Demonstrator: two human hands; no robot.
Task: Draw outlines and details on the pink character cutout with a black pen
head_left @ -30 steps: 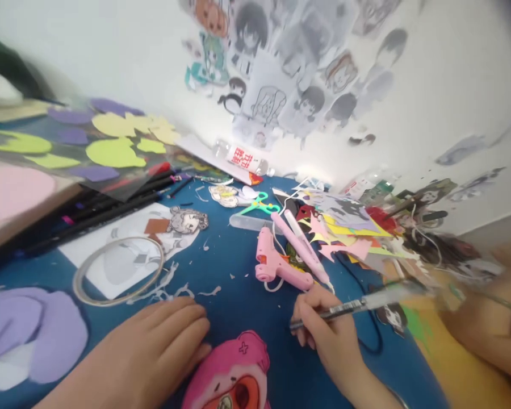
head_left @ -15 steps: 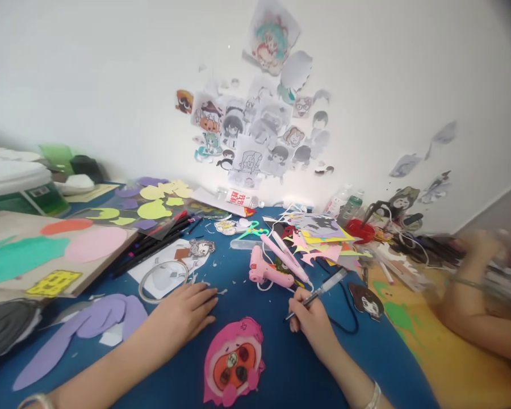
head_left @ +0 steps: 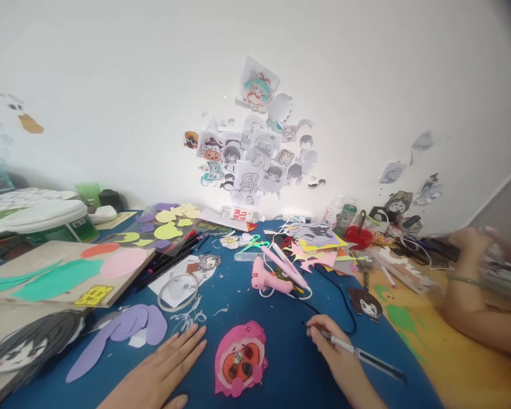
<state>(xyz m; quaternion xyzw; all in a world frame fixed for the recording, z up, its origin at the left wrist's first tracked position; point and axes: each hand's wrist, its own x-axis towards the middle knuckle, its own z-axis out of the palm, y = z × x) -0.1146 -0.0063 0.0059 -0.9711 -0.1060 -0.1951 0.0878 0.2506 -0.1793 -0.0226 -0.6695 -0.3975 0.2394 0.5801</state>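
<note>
A pink cut-out character [head_left: 241,359] with an orange middle lies face up on the blue tabletop between my hands. My left hand [head_left: 166,363] rests flat to its left, fingers stretched out, beside thin white scraps [head_left: 191,315]. My right hand [head_left: 330,346], to the right of the cut-out, is closed around a pen [head_left: 366,357]. The pen's tip end points left and its clear barrel slants down to the right. Beyond the hands lies a pink glue gun [head_left: 269,276]. Purple cut-out shapes [head_left: 123,335] sit left of my left hand.
A roll of tape [head_left: 177,292] lies on white paper at the left. Board with coloured cut-outs [head_left: 140,258], a white-lidded tub [head_left: 53,218] and a red bowl [head_left: 358,237] stand around. Another person's arm [head_left: 472,295] rests over the yellow table section at the right.
My left hand has slid back towards me, clear of the tape roll. In my right hand the pen has turned, its barrel now trailing down to the right. The view has tilted upward.
</note>
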